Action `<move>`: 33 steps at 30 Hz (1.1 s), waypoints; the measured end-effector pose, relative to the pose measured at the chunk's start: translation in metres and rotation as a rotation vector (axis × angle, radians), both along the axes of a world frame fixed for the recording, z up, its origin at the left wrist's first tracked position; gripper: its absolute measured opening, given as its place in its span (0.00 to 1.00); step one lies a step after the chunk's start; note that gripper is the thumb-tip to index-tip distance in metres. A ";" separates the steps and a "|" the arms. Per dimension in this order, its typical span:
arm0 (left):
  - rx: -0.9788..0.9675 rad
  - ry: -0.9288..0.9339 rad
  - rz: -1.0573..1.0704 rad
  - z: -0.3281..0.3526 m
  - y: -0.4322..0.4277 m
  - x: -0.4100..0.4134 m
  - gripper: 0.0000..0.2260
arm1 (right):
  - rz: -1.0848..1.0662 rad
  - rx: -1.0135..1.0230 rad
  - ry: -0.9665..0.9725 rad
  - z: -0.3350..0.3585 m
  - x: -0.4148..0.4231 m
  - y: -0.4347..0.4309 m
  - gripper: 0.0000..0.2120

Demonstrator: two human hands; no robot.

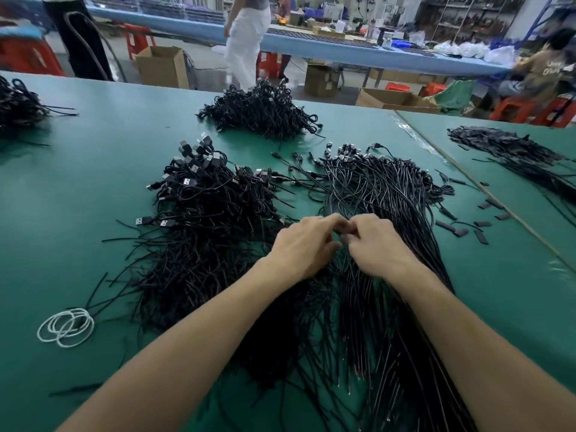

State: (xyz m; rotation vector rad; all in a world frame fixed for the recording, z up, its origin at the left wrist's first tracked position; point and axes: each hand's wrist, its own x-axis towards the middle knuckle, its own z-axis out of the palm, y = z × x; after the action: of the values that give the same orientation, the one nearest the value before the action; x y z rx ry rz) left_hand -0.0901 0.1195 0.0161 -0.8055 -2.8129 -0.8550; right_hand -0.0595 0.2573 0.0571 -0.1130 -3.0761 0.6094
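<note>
Centrally, left hand (307, 244) and right hand (374, 244) curl together over loose cables (389, 198); whether they pinch anything is hidden. USB heap (199, 188) crowds the left; bare table (78, 198) lies beyond it.

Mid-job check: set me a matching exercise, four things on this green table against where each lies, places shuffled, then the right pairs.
Things
1. white elastic loops
2. heap of black cables with silver USB plugs
3. loose flat black sleeve pieces
4. fan of long straight black cables

Places
A. under the left hand and right hand
B. near left of the green table, apart from the heaps
C. ahead and left of the hands
D. far right, beside the table seam

Pairs: 1-B, 2-C, 3-D, 4-A
</note>
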 end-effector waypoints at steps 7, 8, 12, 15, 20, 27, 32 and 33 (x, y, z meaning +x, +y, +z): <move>0.335 0.111 0.218 0.002 -0.034 -0.023 0.10 | 0.319 -0.337 0.116 0.033 0.028 0.000 0.07; 0.341 0.143 0.245 0.004 -0.040 -0.028 0.11 | 0.303 -0.340 0.155 0.034 0.031 0.005 0.08; 0.412 0.463 0.310 0.018 -0.056 -0.031 0.14 | 0.161 -0.188 0.330 0.028 0.028 0.028 0.07; 0.575 0.637 0.242 0.028 -0.064 -0.017 0.16 | -0.026 -0.097 0.403 0.014 0.019 0.045 0.08; 0.589 0.682 0.250 0.045 -0.078 0.008 0.16 | -0.204 0.128 0.178 -0.001 0.016 0.065 0.07; 0.133 0.573 0.061 0.045 -0.058 0.025 0.17 | 0.342 -0.097 0.023 0.017 0.033 0.024 0.25; 0.156 0.436 0.088 0.034 -0.052 0.026 0.15 | 0.384 -0.449 0.086 0.026 0.045 -0.011 0.14; 0.195 0.410 0.084 0.034 -0.053 0.026 0.15 | 0.360 -0.438 0.118 0.026 0.045 -0.014 0.10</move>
State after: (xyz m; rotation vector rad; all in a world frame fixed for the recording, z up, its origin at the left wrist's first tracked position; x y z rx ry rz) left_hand -0.0639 0.0667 0.0497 -0.7305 -2.3491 -0.8253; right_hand -0.0146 0.2429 0.0833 0.4681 -2.8103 1.2443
